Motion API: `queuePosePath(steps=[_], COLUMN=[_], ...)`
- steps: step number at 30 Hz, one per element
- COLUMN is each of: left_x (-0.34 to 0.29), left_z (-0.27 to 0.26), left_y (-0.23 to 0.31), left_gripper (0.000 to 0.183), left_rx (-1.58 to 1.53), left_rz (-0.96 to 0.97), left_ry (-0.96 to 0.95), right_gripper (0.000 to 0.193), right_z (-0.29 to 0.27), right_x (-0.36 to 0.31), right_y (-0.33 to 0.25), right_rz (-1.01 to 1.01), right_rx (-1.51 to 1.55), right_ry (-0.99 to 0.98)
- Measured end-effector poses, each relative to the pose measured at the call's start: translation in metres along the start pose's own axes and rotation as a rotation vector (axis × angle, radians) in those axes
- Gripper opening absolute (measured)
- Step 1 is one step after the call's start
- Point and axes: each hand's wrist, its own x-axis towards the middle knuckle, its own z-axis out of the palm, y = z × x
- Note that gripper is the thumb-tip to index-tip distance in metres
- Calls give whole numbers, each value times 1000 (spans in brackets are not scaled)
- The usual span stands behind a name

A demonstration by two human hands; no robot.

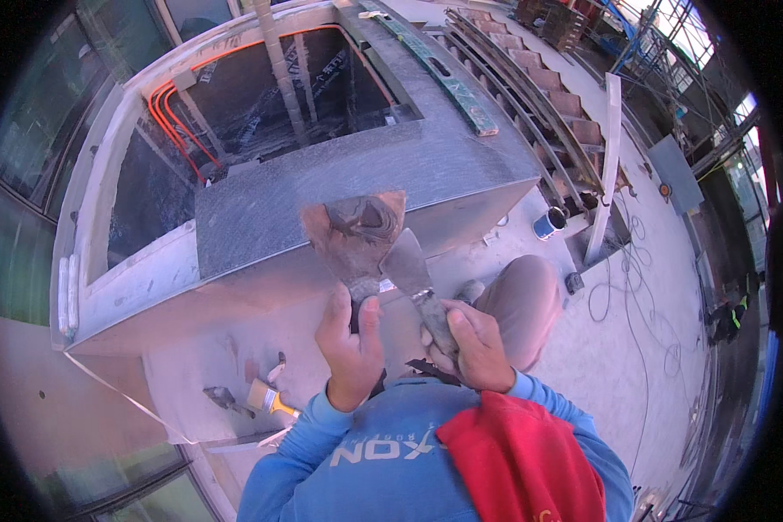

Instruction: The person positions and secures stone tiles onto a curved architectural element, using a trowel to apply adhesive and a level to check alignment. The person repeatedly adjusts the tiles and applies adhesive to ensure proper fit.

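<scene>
My left hand (350,352) is closed round the dark handle of a wide putty knife (344,252), its broad blade held up in front of me. A lump of grey-brown paste (365,217) lies on that blade near its far edge. In my right hand (474,346) is a narrower putty knife (411,268), gripped by its grey, smeared handle. Its blade leans toward the wide one and overlaps its right edge; whether they touch I cannot tell. Both tools are in front of the near edge of a grey slab (322,174).
A long green spirit level (444,78) rests on the slab beside a framed opening with orange conduit (161,113). A paintbrush (270,398) lies on the floor at left. To the right are a paint can (550,224), an upright white post (607,165) and loose cables (639,287).
</scene>
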Motion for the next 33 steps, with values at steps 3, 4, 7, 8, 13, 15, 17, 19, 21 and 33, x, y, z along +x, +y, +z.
queuePosePath(steps=[3,4,7,8,13,15,17,19,21,33], left_x=[-9,-11,-14,-14,-5,-5,-3,-2,-1,-8], left_z=[-1,-3,-5,-6,-19,-28,-33,-33,-31,-29], left_y=[0,0,-2,-2,-1,1,0,-2,-4,-2], left_gripper=[32,36,37,37,36,36,37,37,37,39], left_rx=[78,102,92,121,103,-7,-43,-5,26,136], left_rz=[94,126,225,205,-52,-182,-242,-233,-118,-83], left_ry=[-55,-78,-168,-214,-285,-325,-350,-353,-302,-431], right_gripper=[50,50,49,47,33,40,41,43,45,39], right_z=[-5,-8,-19,-24,-29,-28,-26,-27,-30,-41], right_x=[11,15,27,31,39,33,30,28,27,35], right_y=[-3,-7,-29,-40,-64,-63,-57,-55,-57,-69], right_rz=[24,26,18,9,-688,-703,-649,-674,-794,-643], right_rx=[103,27,-170,-217,-1037,-1186,-1268,-1316,-1289,-1422], right_ry=[-118,-107,-93,-117,-113,-62,-92,-103,-48,-200])
